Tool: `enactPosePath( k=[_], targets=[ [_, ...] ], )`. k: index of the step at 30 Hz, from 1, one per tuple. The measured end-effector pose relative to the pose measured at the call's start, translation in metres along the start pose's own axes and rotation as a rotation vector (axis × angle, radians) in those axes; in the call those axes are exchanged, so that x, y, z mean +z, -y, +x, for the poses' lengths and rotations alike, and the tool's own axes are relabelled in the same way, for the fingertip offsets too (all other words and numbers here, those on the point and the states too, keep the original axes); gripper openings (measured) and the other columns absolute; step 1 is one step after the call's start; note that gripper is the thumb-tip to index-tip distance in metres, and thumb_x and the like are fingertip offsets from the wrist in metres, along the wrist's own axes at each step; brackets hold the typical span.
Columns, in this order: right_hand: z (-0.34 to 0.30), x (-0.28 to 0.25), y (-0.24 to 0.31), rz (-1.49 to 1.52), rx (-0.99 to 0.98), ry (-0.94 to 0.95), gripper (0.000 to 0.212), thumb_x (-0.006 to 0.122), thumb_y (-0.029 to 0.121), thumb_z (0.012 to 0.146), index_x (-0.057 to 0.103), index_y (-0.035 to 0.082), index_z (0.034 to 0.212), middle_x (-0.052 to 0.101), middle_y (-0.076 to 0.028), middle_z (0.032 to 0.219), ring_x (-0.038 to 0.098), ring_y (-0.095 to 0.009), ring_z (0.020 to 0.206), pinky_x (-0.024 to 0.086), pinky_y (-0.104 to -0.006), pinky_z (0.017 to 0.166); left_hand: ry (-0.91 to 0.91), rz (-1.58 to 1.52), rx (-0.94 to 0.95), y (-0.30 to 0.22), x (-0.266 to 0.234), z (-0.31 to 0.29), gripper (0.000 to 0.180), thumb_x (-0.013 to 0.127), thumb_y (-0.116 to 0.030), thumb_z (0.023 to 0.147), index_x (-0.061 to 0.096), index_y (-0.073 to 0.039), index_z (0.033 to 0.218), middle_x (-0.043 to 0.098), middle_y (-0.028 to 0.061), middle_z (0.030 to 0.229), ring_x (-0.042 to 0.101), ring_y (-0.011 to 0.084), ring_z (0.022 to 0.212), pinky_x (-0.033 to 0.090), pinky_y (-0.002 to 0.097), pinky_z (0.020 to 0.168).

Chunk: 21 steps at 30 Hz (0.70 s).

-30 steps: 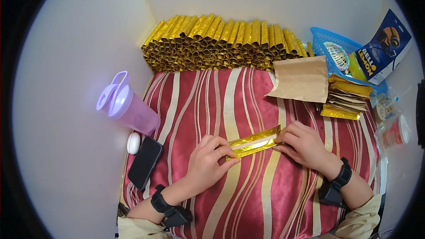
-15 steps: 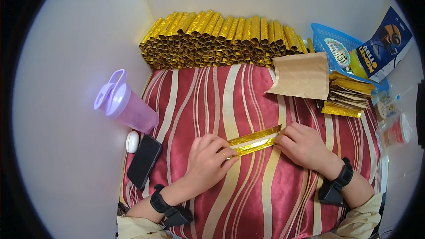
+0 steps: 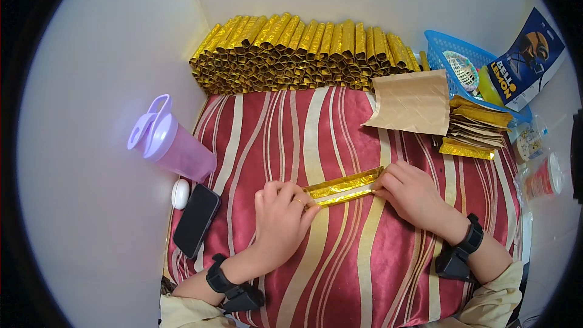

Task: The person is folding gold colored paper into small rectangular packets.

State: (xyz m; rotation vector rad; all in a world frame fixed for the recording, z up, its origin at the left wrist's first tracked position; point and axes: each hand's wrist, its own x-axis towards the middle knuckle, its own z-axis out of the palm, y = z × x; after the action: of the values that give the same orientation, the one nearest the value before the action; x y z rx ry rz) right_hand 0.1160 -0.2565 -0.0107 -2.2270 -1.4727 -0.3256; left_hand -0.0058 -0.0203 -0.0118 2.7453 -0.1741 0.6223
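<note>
Between my hands lies a gold foil paper strip [image 3: 346, 188], its long edges folded inward and a pale band showing along the middle. My left hand [image 3: 281, 214] pinches its left end between thumb and fingers. At the strip's right end, my right hand [image 3: 410, 193] grips with bent fingers. The strip slants slightly, its right end farther away. A large pile of gold foil paper tubes [image 3: 297, 51] is stacked against the back wall, their open ends facing me. Right of centre lies a brown paper sheet [image 3: 413, 103], beside a stack of folded gold and brown papers [image 3: 477, 127].
A striped red cloth [image 3: 255, 152] covers the work surface. To the left are a purple shaker bottle [image 3: 179, 146], a white oval case [image 3: 180, 194] and a black phone [image 3: 197, 220]. A blue basket [image 3: 437, 42], a dark blue package [image 3: 528, 54] and a plastic cup [image 3: 543, 179] stand right.
The strip and both hands have shifted slightly left and away from me. The strip's near fold looks narrower and the far one broader. Both hands keep their grip.
</note>
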Motion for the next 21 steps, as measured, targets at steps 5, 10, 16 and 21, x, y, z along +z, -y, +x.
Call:
enactPosePath(
  k=[5,10,16,21],
  targets=[
    [0.0018,-0.0009,-0.0007,0.160,0.162,0.016,0.018,0.069,0.016,0.083,0.055,0.005,0.088,0.055,-0.010,0.085,0.055,-0.029,0.082,0.046,-0.0394,0.071,0.038,-0.086,-0.085,0.0019,0.0021,0.0017,0.012,0.070,-0.015,0.082,0.062,-0.007,0.086,0.056,0.0048,0.090,0.047,0.0262,0.090,0.034,0.0386,0.078],
    [0.0018,0.0040,-0.0032,0.184,0.209,0.000,0.019,0.071,0.012,0.083,0.055,0.003,0.090,0.055,-0.012,0.084,0.055,-0.031,0.080,0.045,-0.0402,0.070,0.052,-0.154,-0.138,0.0047,0.0048,0.0022,0.012,0.070,-0.015,0.084,0.062,-0.007,0.085,0.055,0.0060,0.088,0.046,0.0270,0.089,0.035,0.0382,0.079],
    [0.0041,0.0033,-0.0008,0.172,0.247,0.013,0.021,0.068,0.017,0.085,0.053,0.003,0.088,0.056,-0.012,0.085,0.056,-0.032,0.083,0.047,-0.0417,0.072,0.044,-0.258,-0.230,0.0076,0.0047,0.0011,0.015,0.074,-0.017,0.081,0.063,-0.006,0.081,0.056,0.0054,0.085,0.046,0.0244,0.088,0.036,0.0367,0.081],
    [0.0043,0.0041,-0.0019,0.166,0.251,0.026,0.020,0.068,0.018,0.085,0.054,0.003,0.088,0.056,-0.013,0.085,0.056,-0.032,0.083,0.047,-0.0417,0.072,0.063,-0.297,-0.282,0.0085,0.0053,0.0030,0.014,0.074,-0.016,0.080,0.064,-0.006,0.080,0.057,0.0040,0.083,0.046,0.0226,0.087,0.036,0.0352,0.081]
  ],
)
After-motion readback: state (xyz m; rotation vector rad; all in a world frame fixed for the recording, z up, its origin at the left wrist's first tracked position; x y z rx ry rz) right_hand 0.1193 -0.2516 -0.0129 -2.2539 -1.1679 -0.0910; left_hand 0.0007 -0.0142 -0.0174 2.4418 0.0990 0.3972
